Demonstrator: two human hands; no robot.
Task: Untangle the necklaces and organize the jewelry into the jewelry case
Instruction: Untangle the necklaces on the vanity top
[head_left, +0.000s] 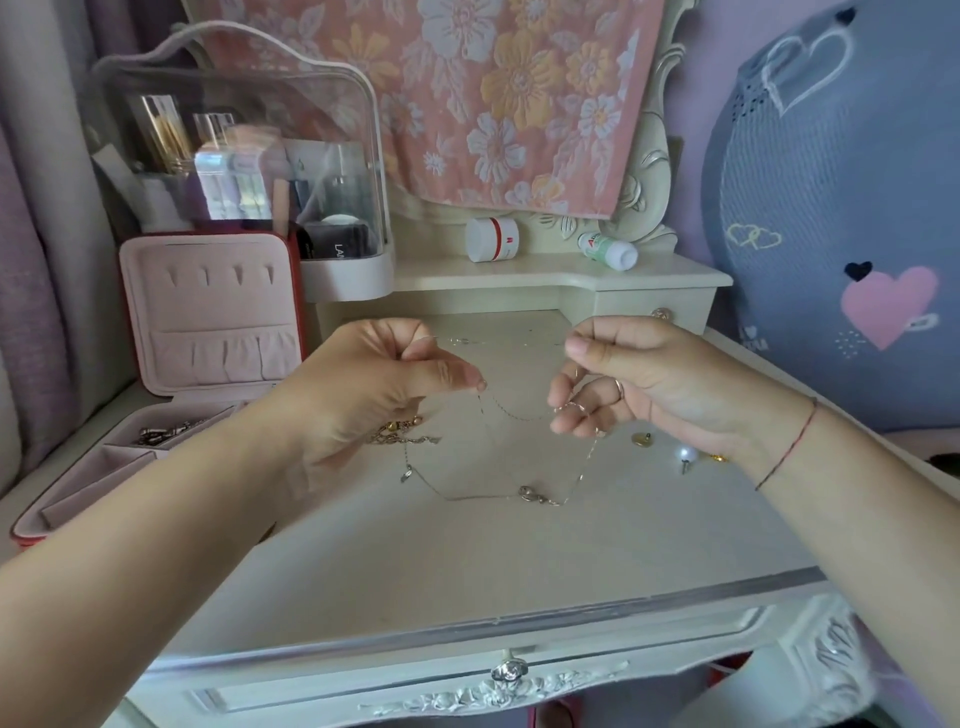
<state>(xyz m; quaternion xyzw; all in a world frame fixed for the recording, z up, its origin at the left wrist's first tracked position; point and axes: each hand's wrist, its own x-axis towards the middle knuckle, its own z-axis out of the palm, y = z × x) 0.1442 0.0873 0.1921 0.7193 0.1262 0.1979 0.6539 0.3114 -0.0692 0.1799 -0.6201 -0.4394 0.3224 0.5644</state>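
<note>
The left hand (384, 382) and right hand (644, 384) each pinched the thin silver chain necklace (514, 417), spread apart above the white dressing table (467, 561), presumably to expose tangles

The thin chain (519, 417) pinched between the left hand (374, 384) and the right hand (639, 379) was too fine to follow. Its upper strand was lost against the pale worktop (467, 561), and whether it joined the loop lying below could not be told. The left hand covered most of a gold tangle (402, 435). The left forearm hid the front corner of the jewelry case (208, 312), and the metal bits (166, 431) in its tray were too small to name. Glare blurred the contents of the clear organizer (234, 156). A small gold piece (717, 458) sat half behind the right wrist.
</note>
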